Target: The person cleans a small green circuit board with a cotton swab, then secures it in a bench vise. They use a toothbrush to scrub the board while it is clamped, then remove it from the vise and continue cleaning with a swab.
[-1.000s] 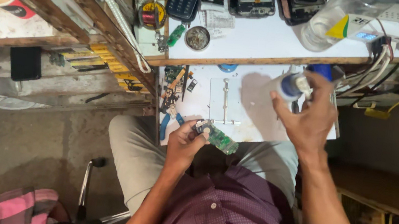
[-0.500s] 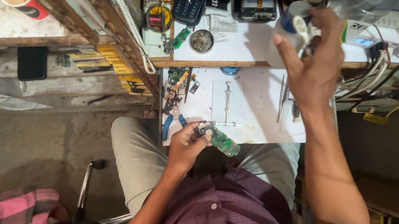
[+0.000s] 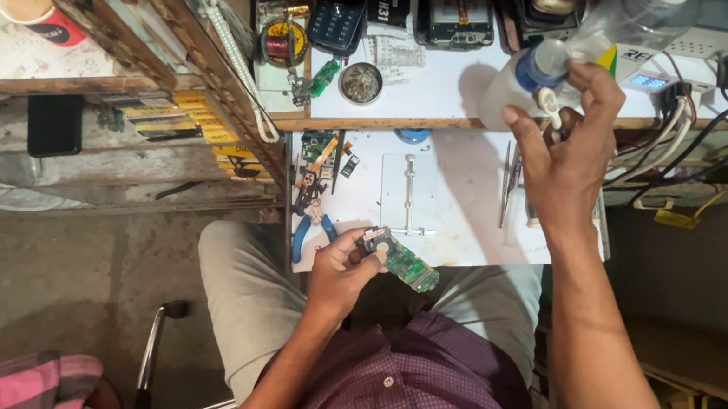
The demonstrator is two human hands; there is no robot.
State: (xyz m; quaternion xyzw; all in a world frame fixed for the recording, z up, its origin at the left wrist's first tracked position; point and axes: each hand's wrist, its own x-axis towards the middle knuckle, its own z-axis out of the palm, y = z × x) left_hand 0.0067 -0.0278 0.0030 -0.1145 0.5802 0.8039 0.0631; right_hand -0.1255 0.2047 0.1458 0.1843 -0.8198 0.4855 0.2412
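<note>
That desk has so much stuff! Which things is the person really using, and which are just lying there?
In use:
green circuit board in the left hand
white bottle at the right hand

Lying about:
blue pliers
phone
cup
round tin

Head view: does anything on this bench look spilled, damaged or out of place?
Nothing looks spilled or broken. The left hand holds a green circuit board over the lap; the right hand grips a white bottle with a blue cap at the bench edge. The white mat is crowded with pliers and loose parts, but that is clutter only.
</note>
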